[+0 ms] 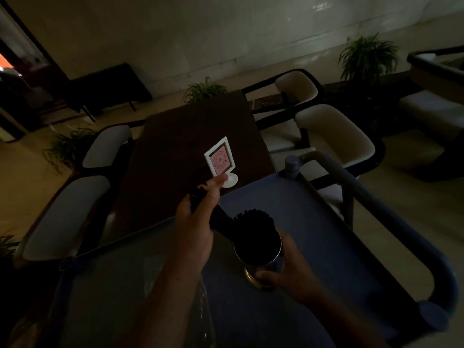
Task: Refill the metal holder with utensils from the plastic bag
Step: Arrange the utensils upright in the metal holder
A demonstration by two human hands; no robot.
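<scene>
A round metal holder (pixel 261 257) is tilted over the blue cart tray (pixel 326 234), full of thin black utensils (pixel 253 219). My right hand (pixel 288 275) grips the holder's lower part. My left hand (pixel 198 217) is closed around a bundle of the same black utensils (pixel 221 219), whose lower ends reach into the holder's mouth. A clear plastic bag (pixel 155 277) lies flat on the tray under my left forearm; its contents are too dark to make out.
The cart's grey handle bar (pixel 376 204) runs along the right side. Beyond the cart stands a dark table (pixel 180 136) with a white framed sign (pixel 221 160), and white-cushioned chairs (pixel 334 131) on both sides. Potted plants (pixel 366 56) line the wall.
</scene>
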